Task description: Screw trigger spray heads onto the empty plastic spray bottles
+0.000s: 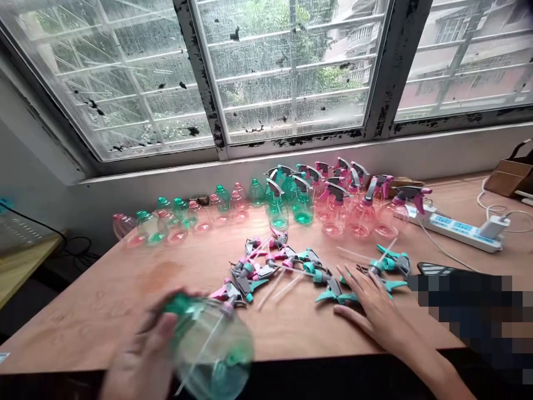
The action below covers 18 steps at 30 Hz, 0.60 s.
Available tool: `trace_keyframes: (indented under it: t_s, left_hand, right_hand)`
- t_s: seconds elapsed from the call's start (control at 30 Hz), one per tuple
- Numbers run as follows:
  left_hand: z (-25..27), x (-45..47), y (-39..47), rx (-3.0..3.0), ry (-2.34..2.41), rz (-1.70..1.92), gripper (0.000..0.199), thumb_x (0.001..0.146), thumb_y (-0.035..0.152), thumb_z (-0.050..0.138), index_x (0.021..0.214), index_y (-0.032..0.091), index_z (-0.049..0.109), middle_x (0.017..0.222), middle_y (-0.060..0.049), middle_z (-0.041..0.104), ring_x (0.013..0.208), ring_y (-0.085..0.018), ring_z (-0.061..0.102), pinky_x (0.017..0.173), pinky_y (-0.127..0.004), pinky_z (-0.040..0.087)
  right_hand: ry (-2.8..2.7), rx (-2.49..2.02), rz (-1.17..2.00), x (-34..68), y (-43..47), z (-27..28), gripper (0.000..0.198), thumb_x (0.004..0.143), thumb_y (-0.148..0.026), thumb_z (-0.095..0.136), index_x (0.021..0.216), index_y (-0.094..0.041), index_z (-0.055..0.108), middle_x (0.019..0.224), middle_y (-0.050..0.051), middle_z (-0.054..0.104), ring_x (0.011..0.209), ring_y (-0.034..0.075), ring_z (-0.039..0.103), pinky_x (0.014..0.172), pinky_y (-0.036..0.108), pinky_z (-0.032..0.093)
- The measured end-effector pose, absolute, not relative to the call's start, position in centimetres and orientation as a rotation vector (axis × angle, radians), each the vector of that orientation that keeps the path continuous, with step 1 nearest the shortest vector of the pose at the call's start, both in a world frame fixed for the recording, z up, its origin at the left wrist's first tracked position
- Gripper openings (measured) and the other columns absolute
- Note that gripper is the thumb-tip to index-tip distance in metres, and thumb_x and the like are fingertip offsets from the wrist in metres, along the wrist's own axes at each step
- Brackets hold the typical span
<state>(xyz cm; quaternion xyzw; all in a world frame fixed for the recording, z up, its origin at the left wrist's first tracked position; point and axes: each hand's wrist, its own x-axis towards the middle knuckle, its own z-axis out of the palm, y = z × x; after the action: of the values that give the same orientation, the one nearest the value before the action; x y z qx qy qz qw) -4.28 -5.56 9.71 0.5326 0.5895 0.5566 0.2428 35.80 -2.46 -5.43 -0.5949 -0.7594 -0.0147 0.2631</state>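
Observation:
My left hand [145,347] is wrapped round the neck of a clear green spray bottle [214,350], tilted at the table's front edge and blurred by motion. No spray head sits on its neck. My right hand [370,305] lies with fingers spread over some green and grey trigger spray heads [331,289] at the pile's right side. Whether the fingertips press on one of them, I cannot tell. More spray heads, pink with grey [287,255], lie in the middle of the table, their thin clear tubes pointing various ways.
Several open-necked green and pink bottles [202,216] stand at the back left. Bottles with spray heads fitted [333,216] stand at the back right. A white power strip [462,228], a dark phone [441,271] and a brown box [508,172] lie to the right.

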Motion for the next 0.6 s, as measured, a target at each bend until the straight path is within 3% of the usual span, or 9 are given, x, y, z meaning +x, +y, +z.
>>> trace_keyframes:
  t_s: [0.13,0.27,0.43,0.6]
  left_hand:
    - [6.1,2.9,-5.4,1.926,1.283,1.471,0.028,0.092,0.039,0.065,0.120,0.044,0.070,0.117,0.000,0.074,0.112,-0.032,0.070,0.098,-0.051,0.058]
    - [5.1,6.0,-4.8,2.407,1.035,1.374,0.039,0.098,0.022,0.060,0.135,0.033,0.061,0.115,-0.007,0.070,0.111,-0.027,0.066,0.097,-0.044,0.055]
    - [4.0,6.9,-4.7,2.598,0.943,1.333,0.046,0.096,0.015,0.062,0.140,0.025,0.054,0.116,-0.010,0.070,0.114,-0.027,0.061,0.098,-0.043,0.053]
    - [3.9,6.9,-5.3,2.603,1.085,1.292,0.041,0.099,0.019,0.058,0.139,0.025,0.052,0.120,-0.010,0.069,0.115,-0.029,0.060,0.097,-0.045,0.052]
  right_hand:
    - [-2.083,-1.573,0.062,36.3,-3.2,-4.3,0.066,0.097,-0.050,0.057,0.153,-0.021,0.038,0.150,0.016,0.055,0.142,0.037,0.045,0.117,0.061,0.033]
    - [-2.092,-1.509,0.152,36.3,-3.8,-3.2,0.062,0.097,-0.047,0.057,0.151,-0.022,0.041,0.147,0.016,0.058,0.138,0.037,0.051,0.112,0.054,0.044]
    - [-2.016,-1.579,0.082,36.3,-6.0,-0.3,0.053,0.089,-0.044,0.068,0.137,-0.023,0.059,0.132,0.015,0.070,0.124,0.040,0.062,0.101,0.055,0.053]
    - [-2.065,-1.410,0.150,38.2,-11.7,2.9,0.074,0.069,-0.051,0.086,0.138,-0.038,0.062,0.132,0.006,0.070,0.124,0.044,0.062,0.099,0.054,0.056]
